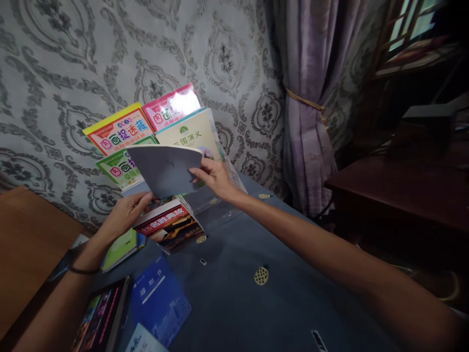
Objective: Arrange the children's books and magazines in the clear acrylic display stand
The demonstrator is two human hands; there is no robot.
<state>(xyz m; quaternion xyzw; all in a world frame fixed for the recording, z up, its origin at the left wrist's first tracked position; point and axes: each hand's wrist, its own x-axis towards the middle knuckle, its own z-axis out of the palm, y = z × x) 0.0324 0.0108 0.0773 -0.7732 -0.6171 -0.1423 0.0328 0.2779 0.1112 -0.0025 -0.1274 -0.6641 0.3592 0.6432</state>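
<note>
A thin book (pixel 166 168), its plain greyish side facing me, is tilted in front of the upright books. My right hand (pixel 218 181) pinches its right edge between thumb and fingers. At the lower left corner of the same book, the fingers of my left hand (pixel 128 210) are closed together; what they grip is partly hidden. Just below stands a red and black book (pixel 170 225) with Chinese characters. Behind the held book are a cream book (pixel 186 129), a pink book (pixel 170 107), an orange and yellow book (pixel 120 129) and a green one (pixel 113 164).
On the dark blue tablecloth (pixel 234 274) lie a blue booklet (pixel 161 303), a dark book (pixel 100 318), a pale booklet (pixel 144 340) and a lime-green book (pixel 120 249). A wooden panel (pixel 32 244) is at left. Patterned wall (pixel 234 63) and purple curtain (pixel 311 98) rise behind.
</note>
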